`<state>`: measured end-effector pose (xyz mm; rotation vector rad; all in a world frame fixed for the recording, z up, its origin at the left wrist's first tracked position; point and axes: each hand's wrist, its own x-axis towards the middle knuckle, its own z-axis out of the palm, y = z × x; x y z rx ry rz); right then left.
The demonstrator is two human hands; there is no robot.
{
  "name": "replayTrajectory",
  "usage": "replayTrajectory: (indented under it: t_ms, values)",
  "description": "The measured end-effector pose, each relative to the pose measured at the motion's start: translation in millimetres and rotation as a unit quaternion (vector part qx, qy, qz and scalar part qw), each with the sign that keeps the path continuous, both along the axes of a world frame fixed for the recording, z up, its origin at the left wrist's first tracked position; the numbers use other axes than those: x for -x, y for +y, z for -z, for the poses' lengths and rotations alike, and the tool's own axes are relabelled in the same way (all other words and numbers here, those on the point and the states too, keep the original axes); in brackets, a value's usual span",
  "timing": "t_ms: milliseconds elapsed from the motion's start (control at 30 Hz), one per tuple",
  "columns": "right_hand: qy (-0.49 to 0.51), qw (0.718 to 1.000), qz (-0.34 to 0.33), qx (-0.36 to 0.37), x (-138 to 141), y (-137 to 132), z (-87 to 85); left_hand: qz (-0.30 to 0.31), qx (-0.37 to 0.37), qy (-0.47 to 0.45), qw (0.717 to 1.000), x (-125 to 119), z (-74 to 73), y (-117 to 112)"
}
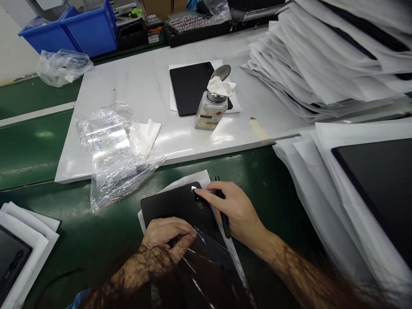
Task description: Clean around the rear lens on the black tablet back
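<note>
A black tablet back panel (172, 204) lies on white paper (201, 177) in front of me, its camera holes at the top right corner. My left hand (164, 236) rests over the panel, thumb and fingertips pinched on the edge of a clear plastic film (214, 268) that covers the lower part. My right hand (240, 210) holds dark tweezers (224, 221) against its palm, tips pointing away from me. Its index fingertip touches a small shiny white piece (193, 188) at the upper camera hole. The panel's lower end is partly hidden by the film, my forearm and hair.
Beyond sits a white board (144, 86) bearing a metal-topped bottle (210, 113), another black panel (186, 90) and a plastic bag (112, 150). Paper-interleaved panels (322, 64) pile up at right; more panels (13, 257) lie left. Blue bins (93, 30) stand at the back.
</note>
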<state>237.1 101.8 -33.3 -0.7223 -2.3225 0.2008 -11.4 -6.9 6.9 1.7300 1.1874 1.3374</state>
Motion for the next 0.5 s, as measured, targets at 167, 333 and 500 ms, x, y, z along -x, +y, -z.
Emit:
replayTrajectory:
  t_ms: [167, 333, 500]
  values:
    - [-0.013, 1.0, -0.005, 0.004, 0.9, -0.6, -1.5, -0.005, -0.004, 0.001, 1.0, 0.4, -0.2, -1.0]
    - [-0.026, 1.0, 0.011, -0.014, 4.9, 0.2, -2.7, 0.004, -0.003, 0.004, 1.0, 1.7, -1.3, -0.5]
    - [-0.01, 0.999, -0.01, -0.029, 9.0, -0.5, 1.2, 0.0, 0.0, 0.001, 1.0, 1.2, 0.2, -1.1]
